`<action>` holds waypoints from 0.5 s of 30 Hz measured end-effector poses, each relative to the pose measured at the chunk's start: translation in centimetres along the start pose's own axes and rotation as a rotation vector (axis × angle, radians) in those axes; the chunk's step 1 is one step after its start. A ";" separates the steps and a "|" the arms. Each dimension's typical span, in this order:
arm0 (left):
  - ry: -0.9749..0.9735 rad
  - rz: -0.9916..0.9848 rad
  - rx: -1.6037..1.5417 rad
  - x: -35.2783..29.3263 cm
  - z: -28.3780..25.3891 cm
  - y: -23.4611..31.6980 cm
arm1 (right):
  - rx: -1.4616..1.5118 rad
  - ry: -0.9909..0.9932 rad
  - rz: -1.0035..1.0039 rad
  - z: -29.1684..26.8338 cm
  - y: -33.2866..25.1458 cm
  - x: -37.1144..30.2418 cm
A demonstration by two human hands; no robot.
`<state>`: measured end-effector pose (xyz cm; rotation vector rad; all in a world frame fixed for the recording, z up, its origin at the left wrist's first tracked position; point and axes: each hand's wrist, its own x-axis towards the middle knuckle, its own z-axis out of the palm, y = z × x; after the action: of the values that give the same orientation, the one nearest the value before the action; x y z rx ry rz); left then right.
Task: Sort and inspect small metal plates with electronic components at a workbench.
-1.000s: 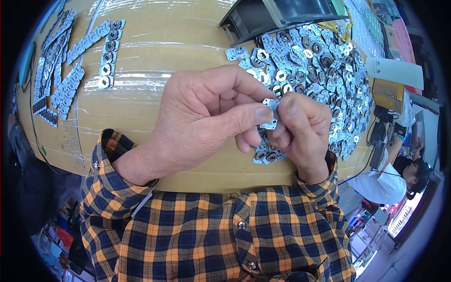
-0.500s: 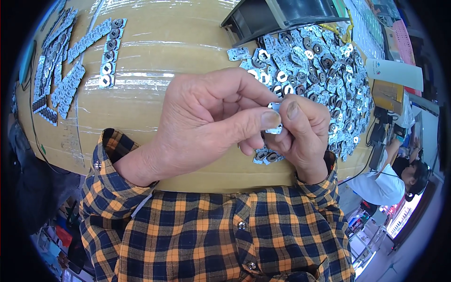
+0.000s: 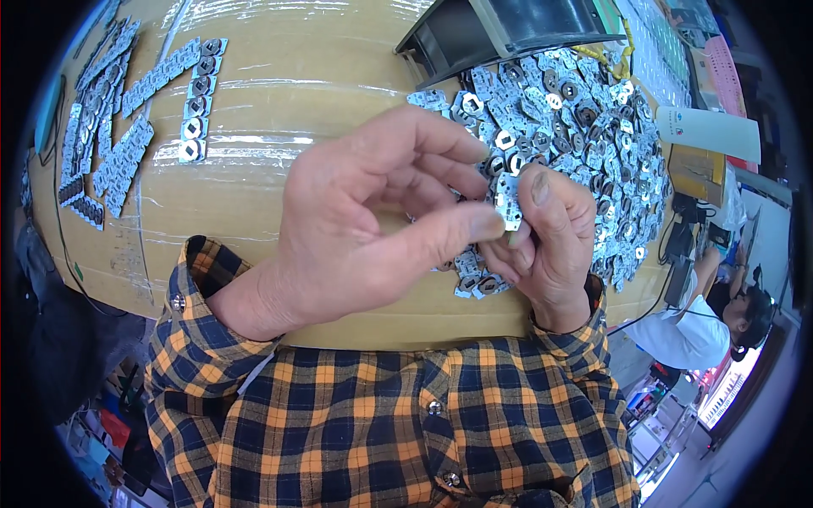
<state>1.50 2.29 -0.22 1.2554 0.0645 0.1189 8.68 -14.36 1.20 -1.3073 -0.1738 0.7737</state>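
Between the thumb and fingers of my right hand [image 3: 555, 237] is a small light-blue circuit board [image 3: 506, 203] with dark components on its face. My left hand [image 3: 364, 203] is open beside it, its fingers spread. The left thumb tip lies close to the board's edge; whether it touches cannot be told. Behind and to the right of my hands spreads a large heap of similar small boards [image 3: 622, 203], many carrying round dark or silvery parts. A few boards [image 3: 478, 284] lie just below my hands, partly hidden by them.
On the cardboard-covered table [image 3: 279, 93], a column of boards [image 3: 197, 106] stands in line at the left, beside further rows [image 3: 127, 161]. A black bin [image 3: 508, 38] is tipped at the back of the heap. At the right are a cardboard box [image 3: 699, 173] and a seated person [image 3: 690, 334].
My left fingers have spread away from the board, which both hands pinched before. The board now shows more of its face and stays in my right hand.
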 end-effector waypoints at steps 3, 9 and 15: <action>-0.023 0.151 0.214 0.1 -0.3 0.1 | -0.048 -0.021 -0.032 -0.1 0.1 0.1; -0.027 0.447 0.432 0.3 -0.4 -0.5 | -0.067 -0.034 -0.034 -0.2 0.0 0.0; -0.023 0.482 0.494 0.2 -0.5 -0.2 | -0.056 -0.019 -0.010 0.3 -0.2 0.1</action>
<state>1.66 2.73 -0.54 1.7481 -0.2453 0.5301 8.68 -14.11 1.41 -1.3512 -0.2177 0.7777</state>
